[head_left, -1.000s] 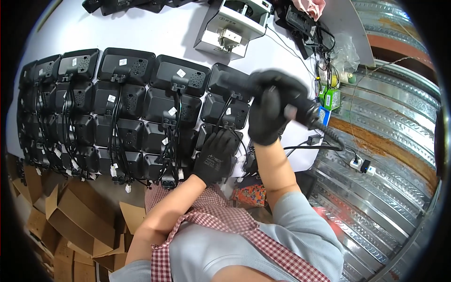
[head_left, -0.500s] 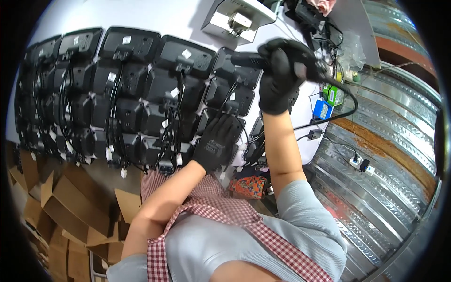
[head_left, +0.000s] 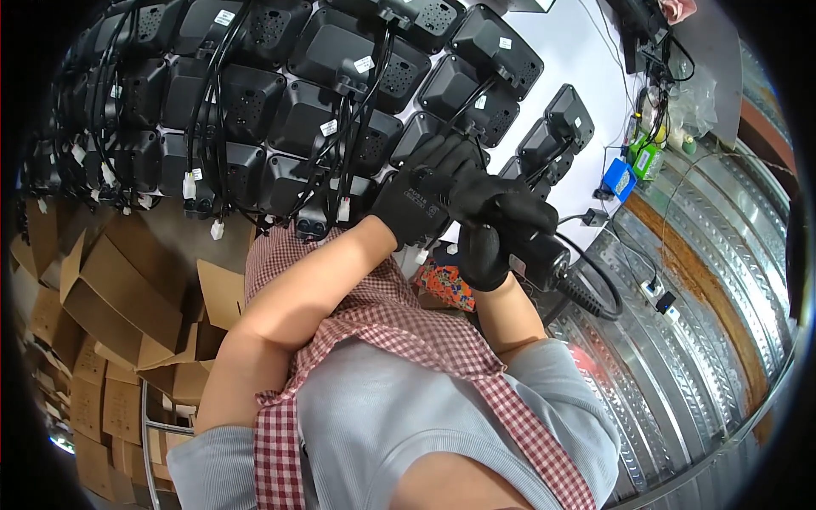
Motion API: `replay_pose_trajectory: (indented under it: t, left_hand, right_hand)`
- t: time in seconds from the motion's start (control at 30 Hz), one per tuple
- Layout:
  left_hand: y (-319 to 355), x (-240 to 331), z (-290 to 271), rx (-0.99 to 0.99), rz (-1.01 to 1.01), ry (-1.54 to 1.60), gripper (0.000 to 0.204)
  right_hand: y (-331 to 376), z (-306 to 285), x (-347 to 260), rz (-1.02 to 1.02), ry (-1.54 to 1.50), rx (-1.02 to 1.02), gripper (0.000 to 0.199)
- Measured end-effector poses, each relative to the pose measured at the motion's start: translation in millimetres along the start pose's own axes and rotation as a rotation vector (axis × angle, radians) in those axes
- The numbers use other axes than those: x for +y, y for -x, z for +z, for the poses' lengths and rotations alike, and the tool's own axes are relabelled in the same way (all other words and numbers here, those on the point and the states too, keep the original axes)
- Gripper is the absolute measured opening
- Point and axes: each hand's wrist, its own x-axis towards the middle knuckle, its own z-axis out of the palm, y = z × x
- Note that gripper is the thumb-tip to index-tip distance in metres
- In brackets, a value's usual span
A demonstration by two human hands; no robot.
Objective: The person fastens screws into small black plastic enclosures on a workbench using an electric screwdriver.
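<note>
My right hand (head_left: 501, 217), in a black glove, is wrapped around a black electric screwdriver (head_left: 542, 257). The tool's front end points up and left at my left hand; its tip is hard to make out. A cord (head_left: 599, 297) loops from the back end. My left hand (head_left: 414, 204), also gloved, lies with stretched fingers on a black plastic housing (head_left: 418, 136) at the near end of its column. Its fingertips are close to the housing's bracket and cable, and the right hand partly hides them.
Rows of similar black housings (head_left: 357, 55) with cables cover the white table (head_left: 557, 64). Several more housings (head_left: 568, 115) stand at the right. Blue (head_left: 620, 179) and green (head_left: 648, 159) boxes lie near the right edge. Open cardboard boxes (head_left: 127, 289) fill the floor at left.
My right hand has brought the screwdriver down and nearer, beside my left hand. The left hand stays on the near housing. The whole view has shifted, with the housings now higher in it.
</note>
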Motion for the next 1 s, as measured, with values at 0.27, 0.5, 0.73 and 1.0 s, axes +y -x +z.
replay_pose_trajectory:
  t: [0.27, 0.5, 0.73, 1.0]
  left_hand:
    - [-3.3, -8.3, 19.2, 0.056, -0.012, 0.045, 0.047]
    - [-4.6, 4.4, -5.7, 0.028, -0.034, 0.015, 0.044]
    - [-23.1, 17.1, -31.8, -0.082, -0.034, 0.021, 0.057]
    - [-27.2, 18.7, -27.3, -0.087, -0.053, -0.029, 0.049]
  right_hand:
    - [0.6, 9.3, 6.3, -0.08, 0.014, -0.025, 0.041]
    - [-14.2, 21.6, -15.1, -0.077, -0.025, 0.089, 0.034]
    - [-148.5, -3.5, -48.5, -0.475, -0.144, 0.333, 0.023]
    - [-312.0, -49.5, -21.4, -0.775, 0.338, 0.7, 0.013]
